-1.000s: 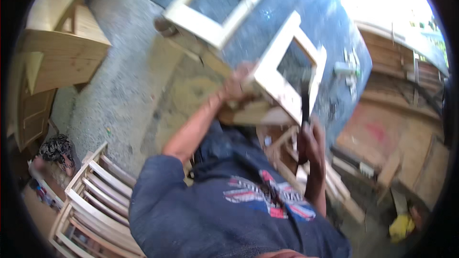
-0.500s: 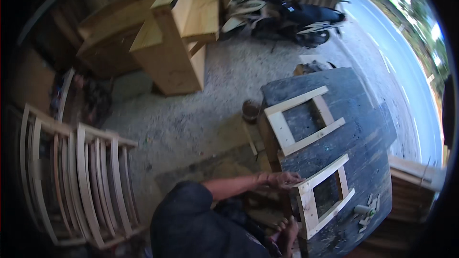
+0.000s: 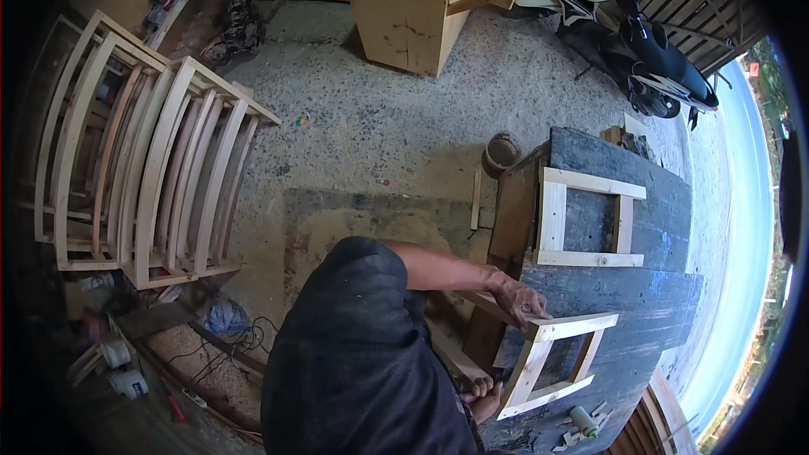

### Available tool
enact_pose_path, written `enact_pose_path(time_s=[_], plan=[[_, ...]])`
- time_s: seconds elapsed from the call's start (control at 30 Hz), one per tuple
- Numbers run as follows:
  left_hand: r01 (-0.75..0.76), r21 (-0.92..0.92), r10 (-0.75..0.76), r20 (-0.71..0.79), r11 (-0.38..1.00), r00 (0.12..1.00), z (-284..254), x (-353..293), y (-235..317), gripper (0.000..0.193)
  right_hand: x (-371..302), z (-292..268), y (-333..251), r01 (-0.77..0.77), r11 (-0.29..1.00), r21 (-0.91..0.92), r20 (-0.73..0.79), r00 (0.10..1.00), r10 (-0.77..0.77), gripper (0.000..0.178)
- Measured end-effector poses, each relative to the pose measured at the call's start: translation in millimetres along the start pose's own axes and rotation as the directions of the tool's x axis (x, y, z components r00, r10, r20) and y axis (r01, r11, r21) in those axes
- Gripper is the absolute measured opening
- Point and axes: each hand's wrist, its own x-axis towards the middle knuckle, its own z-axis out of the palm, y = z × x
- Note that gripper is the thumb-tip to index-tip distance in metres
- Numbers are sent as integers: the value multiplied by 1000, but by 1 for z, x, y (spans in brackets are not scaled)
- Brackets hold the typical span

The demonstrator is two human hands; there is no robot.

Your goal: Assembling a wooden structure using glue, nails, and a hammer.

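Now that the dark upright tool seen in the right hand a second ago no longer shows, the work seems to have turned to steadying the wooden frame, which lies along the near edge of the dark table. Bent fingers of the left hand touch its upper corner, though I cannot tell whether they grip or only press; the right hand is curled near the lower corner, its contents hidden. Beside them on the tabletop are a second frame, a bottle and wood scraps. Beyond the bucket, the gritty floor reaches a cabinet, a motorbike and slatted racks.
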Motion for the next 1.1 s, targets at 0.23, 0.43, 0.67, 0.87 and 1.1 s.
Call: enact_pose_path(time_s=[0.23,0.43,0.67,0.87,1.1], plan=[[60,0,-60,37,998,998,-10,-3,8,80,-16,5,-5,69,916,-395,350,933,80,31],[119,53,-119,-4,991,993,4,-3,5,81,-18,-79,-25,604,-593,-533,792,602,-100,41],[148,117,-107,-299,982,948,20,-7,29,84,-2,-171,-11,323,-375,-869,490,667,-561,37],[370,-179,-339,-836,911,431,110,-34,95,66,-8,-235,-29,271,-320,-908,419,587,-693,34],[84,-776,-747,-564,625,352,229,42,96,69,-4,-343,-62,331,-325,-886,447,425,-787,31]])
